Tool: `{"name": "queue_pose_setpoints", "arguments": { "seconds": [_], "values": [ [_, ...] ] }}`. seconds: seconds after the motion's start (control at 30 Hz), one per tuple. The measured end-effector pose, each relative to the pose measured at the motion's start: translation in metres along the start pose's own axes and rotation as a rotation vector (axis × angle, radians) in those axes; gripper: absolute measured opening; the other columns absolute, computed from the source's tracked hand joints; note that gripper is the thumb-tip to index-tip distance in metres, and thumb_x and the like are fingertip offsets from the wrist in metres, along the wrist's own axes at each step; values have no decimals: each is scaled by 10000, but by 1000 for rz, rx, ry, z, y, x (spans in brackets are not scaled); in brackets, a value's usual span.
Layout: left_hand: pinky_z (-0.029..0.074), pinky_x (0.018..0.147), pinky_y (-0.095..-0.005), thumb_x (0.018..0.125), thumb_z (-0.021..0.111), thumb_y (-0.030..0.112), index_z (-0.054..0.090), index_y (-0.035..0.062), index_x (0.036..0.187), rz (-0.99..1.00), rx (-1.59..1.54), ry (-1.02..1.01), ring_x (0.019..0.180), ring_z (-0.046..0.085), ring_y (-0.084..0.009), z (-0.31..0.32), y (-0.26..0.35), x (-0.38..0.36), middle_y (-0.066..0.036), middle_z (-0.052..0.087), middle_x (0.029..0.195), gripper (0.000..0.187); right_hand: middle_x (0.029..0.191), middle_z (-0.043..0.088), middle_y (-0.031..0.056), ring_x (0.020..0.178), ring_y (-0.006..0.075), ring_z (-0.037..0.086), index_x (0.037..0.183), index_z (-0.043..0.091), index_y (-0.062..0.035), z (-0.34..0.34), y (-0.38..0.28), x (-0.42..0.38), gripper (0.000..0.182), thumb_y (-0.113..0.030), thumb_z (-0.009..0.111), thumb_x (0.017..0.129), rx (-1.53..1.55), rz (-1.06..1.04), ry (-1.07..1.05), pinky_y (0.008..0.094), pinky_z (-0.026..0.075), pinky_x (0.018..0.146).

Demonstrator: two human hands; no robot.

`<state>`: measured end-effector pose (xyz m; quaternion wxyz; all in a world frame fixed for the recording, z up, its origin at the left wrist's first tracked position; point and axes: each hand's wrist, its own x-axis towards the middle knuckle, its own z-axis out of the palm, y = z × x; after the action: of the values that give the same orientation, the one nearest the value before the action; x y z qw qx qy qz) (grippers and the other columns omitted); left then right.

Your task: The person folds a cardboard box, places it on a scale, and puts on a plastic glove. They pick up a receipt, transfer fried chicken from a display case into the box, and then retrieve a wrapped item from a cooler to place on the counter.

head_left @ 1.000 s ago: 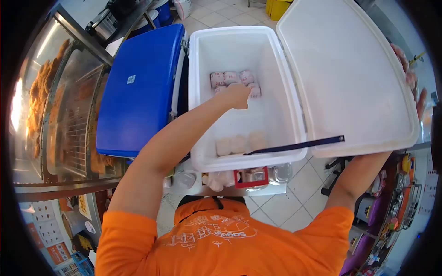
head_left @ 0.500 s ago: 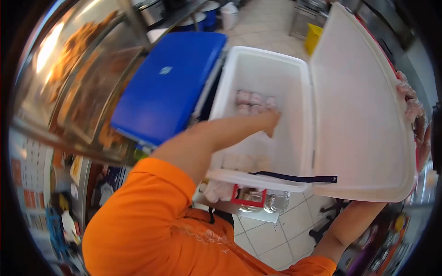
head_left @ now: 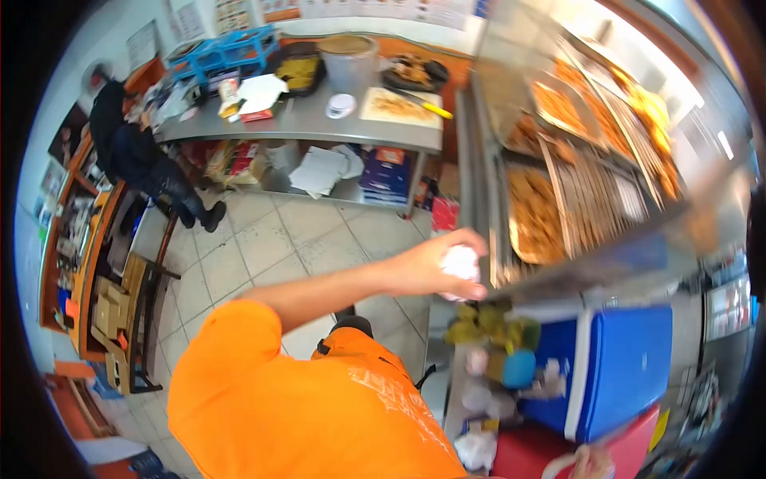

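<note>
My left hand (head_left: 448,267) is out in front of me, fingers closed around a small roundish white-and-pink thing (head_left: 461,270), possibly a can; blur hides its kind. It hovers by the near corner of the glass food display case (head_left: 511,275). At the bottom right, my right hand (head_left: 592,463) shows only in part, in what looks like a clear plastic glove. It is on the red cooler lid (head_left: 634,443), its fingers seemingly curled over the edge. The cooler's inside is out of sight.
Beside the red cooler stands a blue cooler (head_left: 626,371). Yellow-green bags (head_left: 491,323) lie near the case. Metal trays of fried food (head_left: 536,211) fill the case. A steel table (head_left: 319,120) holds a bucket and a knife. A person in dark clothes (head_left: 132,144) stands far left.
My left hand has come out of the white cooler interior with the white-and-pink thing in it. My view has swung left, toward the display case and steel table. The cooler now sits at the bottom right.
</note>
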<state>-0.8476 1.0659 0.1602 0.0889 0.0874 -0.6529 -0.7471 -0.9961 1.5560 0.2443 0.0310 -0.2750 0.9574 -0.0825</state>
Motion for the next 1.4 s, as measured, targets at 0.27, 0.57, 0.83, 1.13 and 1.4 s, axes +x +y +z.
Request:
{"name": "queue_pose_setpoints", "arguments": {
  "seconds": [0.27, 0.57, 0.83, 1.13, 1.4],
  "values": [
    [541, 832, -341, 922, 658, 167, 472, 113, 1291, -149, -742, 672, 1007, 616, -167, -235, -108, -70, -62, 607, 1173, 417, 1491, 406, 185, 1338, 388, 440, 1418, 477, -103, 223, -477, 212, 912, -211, 893, 613, 625, -794, -206, 450, 433, 1048],
    [461, 976, -332, 871, 606, 118, 338, 54, 1487, -8, -377, 1068, 1159, 563, -191, -506, -95, -105, -115, 535, 1324, 675, 1270, 513, 171, 1082, 391, 571, 1334, 484, -111, 376, -861, 333, 714, -91, 750, 672, 563, -1566, -356, 460, 509, 914],
    [389, 1065, -367, 907, 556, 129, 323, 43, 1503, 121, -423, 1541, 1266, 494, -220, -714, -94, -136, -123, 402, 1480, 645, 1167, 581, 196, 1128, 377, 582, 1245, 534, -62, 501, -1177, 421, 581, -173, 767, 724, 567, -1401, -660, 434, 477, 979],
    [465, 798, -286, 975, 596, 168, 596, 33, 1057, -95, 261, 1726, 852, 569, -137, -828, -163, -161, -63, 612, 937, 158, 1101, 674, 134, 1034, 310, 620, 1052, 664, -65, 611, -1227, 400, 291, -221, 623, 810, 140, -1193, -385, 407, 485, 912],
    [409, 524, -300, 892, 674, 116, 584, -7, 703, -50, 509, 608, 555, 528, -183, -824, -104, -27, -93, 555, 644, 243, 1206, 666, 129, 1102, 289, 614, 1149, 687, -86, 476, -908, 634, 347, -299, 530, 925, 315, -788, -851, 393, 453, 985]
  ]
}}
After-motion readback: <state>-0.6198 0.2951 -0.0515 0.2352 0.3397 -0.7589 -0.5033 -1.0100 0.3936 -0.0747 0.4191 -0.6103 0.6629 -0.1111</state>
